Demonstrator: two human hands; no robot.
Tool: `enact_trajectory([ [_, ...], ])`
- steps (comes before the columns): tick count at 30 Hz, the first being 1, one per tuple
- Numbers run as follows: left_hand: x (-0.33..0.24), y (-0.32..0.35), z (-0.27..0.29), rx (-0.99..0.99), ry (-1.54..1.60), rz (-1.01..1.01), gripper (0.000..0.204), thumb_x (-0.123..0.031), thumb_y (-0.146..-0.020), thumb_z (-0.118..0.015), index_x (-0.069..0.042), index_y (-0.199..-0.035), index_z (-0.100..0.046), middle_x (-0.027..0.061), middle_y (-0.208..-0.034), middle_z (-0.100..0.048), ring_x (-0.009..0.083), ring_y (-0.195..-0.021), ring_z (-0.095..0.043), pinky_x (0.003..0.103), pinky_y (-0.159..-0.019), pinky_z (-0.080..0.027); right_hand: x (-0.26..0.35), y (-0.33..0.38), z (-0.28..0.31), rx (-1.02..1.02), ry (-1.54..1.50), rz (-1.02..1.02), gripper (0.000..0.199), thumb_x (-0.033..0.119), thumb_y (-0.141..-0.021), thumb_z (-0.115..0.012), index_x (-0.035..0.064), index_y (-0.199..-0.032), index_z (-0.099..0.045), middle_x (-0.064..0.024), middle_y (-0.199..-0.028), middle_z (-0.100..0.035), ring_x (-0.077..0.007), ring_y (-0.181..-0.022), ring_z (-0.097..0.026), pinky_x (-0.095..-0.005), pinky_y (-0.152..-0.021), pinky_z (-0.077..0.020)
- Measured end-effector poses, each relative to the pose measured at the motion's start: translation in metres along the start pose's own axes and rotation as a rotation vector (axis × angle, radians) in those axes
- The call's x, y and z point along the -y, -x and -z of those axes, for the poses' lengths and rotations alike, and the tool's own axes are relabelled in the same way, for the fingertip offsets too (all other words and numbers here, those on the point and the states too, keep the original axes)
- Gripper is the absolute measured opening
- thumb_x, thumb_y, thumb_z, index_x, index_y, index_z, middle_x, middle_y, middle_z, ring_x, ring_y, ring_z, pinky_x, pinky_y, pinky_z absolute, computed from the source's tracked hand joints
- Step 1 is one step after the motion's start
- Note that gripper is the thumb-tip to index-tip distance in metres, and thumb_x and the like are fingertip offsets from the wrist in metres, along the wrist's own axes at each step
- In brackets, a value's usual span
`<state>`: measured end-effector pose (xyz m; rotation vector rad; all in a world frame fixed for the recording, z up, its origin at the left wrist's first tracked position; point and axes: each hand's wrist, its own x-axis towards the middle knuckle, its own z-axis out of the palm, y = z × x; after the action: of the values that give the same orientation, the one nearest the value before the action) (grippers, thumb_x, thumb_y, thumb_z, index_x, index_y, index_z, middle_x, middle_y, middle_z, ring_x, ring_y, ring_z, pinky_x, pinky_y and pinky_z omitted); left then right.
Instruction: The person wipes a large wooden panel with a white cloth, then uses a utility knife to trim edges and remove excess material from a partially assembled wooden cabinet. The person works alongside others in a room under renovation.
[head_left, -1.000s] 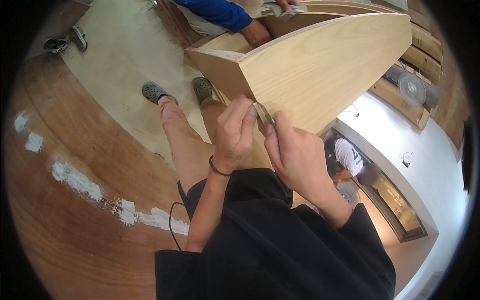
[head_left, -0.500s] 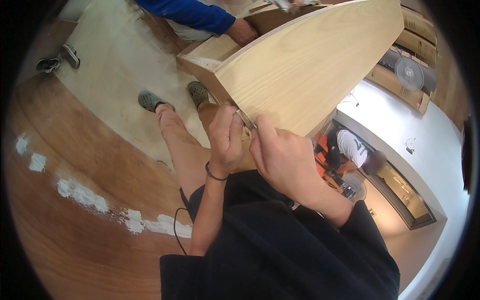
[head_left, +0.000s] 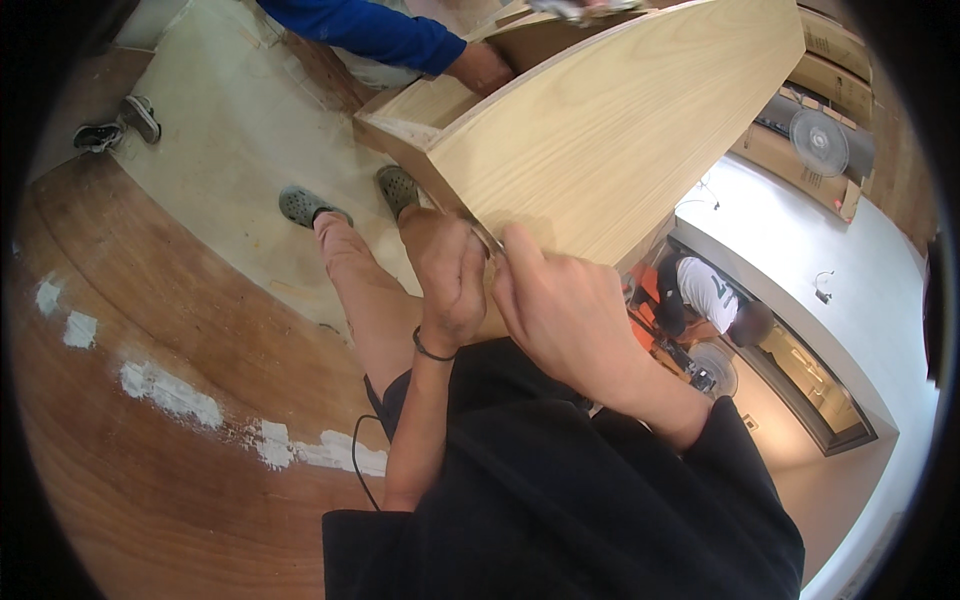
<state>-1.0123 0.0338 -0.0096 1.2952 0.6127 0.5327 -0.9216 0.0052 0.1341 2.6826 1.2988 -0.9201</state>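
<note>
A pale wooden box-like piece (head_left: 610,130) with a broad wood-grain face and a curved edge lies in front of me, an end corner pointing toward me. My left hand (head_left: 450,285) is closed at that near edge, thumb pressed against the fingers. Close beside it on the right, my right hand (head_left: 565,310) is closed too, its thumb side against the wooden face. Between both hands shows a thin, narrow strip (head_left: 489,240), greyish and blade-like, pinched along the panel's edge. Its ends are hidden in my fingers, so its exact kind is unclear.
Another person's blue sleeve (head_left: 370,35) and hand (head_left: 480,68) reach into the wooden piece's far side. Dark shoes (head_left: 120,123) lie far left. White patches (head_left: 170,395) mark the brown wood at left. At right are cardboard boxes (head_left: 795,180), a fan (head_left: 818,142) and a bending person (head_left: 705,292).
My right hand has shifted slightly left and up, closer to my left hand. Less of the thin strip shows between them. The other person's sleeve has barely moved.
</note>
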Motion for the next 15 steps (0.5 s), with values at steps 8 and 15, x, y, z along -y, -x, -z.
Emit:
enact_trajectory([
  [8, -0.014, -0.003, 0.003, 0.056, 0.157, 0.125, 0.013, -0.007, -0.096, -0.045, 0.003, -0.095, -0.054, 0.0150, -0.078, -0.052, 0.0296, -0.069, -0.052, 0.037, -0.064, -0.042, 0.000, 0.000, 0.003, -0.066, -0.020, 0.034, 0.014, 0.014, -0.092, -0.055, 0.0035, -0.088, -0.047, -0.0143, -0.054, -0.054, -0.0349, -0.048, -0.057, -0.0435, -0.045, -0.0438],
  [15, -0.019, -0.009, -0.003, -0.201, -0.163, -0.178, 0.013, 0.004, -0.088, -0.053, 0.002, -0.101, -0.057, 0.0174, -0.083, -0.055, 0.0343, -0.074, -0.055, 0.040, -0.067, -0.045, -0.013, 0.018, 0.001, -0.092, -0.139, -0.041, 0.016, 0.017, -0.092, -0.055, 0.0043, -0.087, -0.047, -0.0121, -0.061, -0.058, -0.0310, -0.053, -0.060, -0.0414, -0.046, -0.0456],
])
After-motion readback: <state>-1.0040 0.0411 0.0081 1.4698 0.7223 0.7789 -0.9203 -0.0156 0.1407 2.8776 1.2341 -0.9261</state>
